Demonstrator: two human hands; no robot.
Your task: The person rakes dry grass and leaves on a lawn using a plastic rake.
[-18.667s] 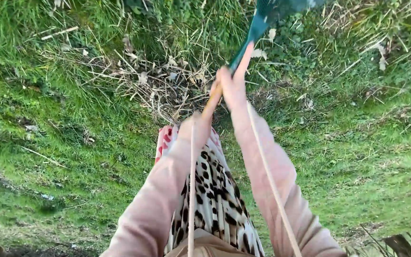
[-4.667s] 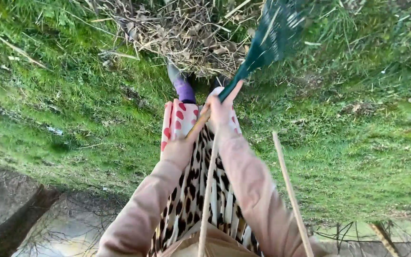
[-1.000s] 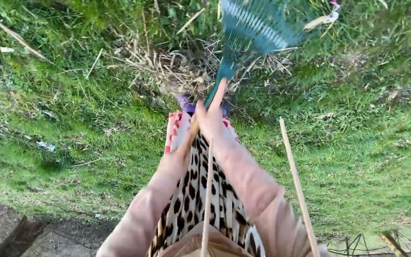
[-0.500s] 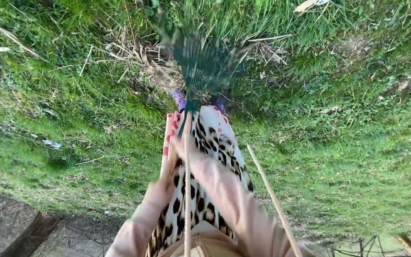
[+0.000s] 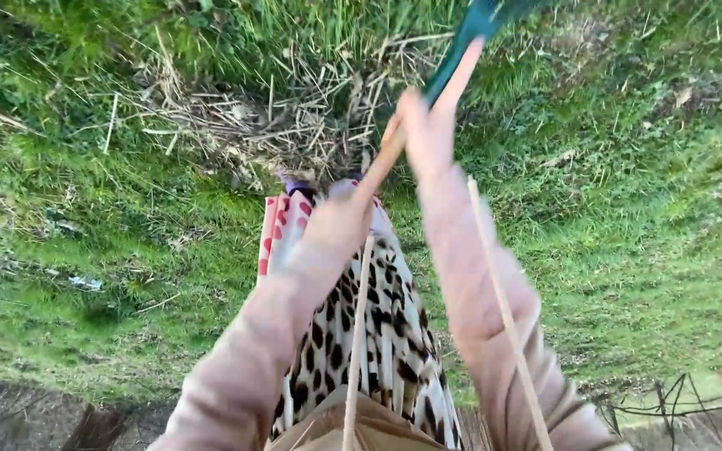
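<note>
Head cam, looking down at my own arms over grass. My right hand [image 5: 429, 138] is higher up and closed around the rake handle [image 5: 390, 154], w/ one finger stretched straight along the teal neck of the rake [image 5: 470, 33]. My left hand [image 5: 346, 213] sits lower on the same wooden handle, fingers wrapped round it; motion blur softens both hands. The rake slants up & to the right, and its head runs out of the top edge, so I can't see the tines. Both sleeves are pale pink. Below them hangs my leopard-print skirt [image 5: 378, 334], w/ a strip of white fabric w/ red spots [image 5: 282, 230] beside it on the left. Just ahead of my feet lies a pile of dry straw and dead stalks [image 5: 269, 125] on the green grass [image 5: 628, 234]. A thin pale stick [image 5: 503, 309] crosses my right forearm diagonally. Bottom left corner shows bare dark ground [image 5: 10, 418].
</note>
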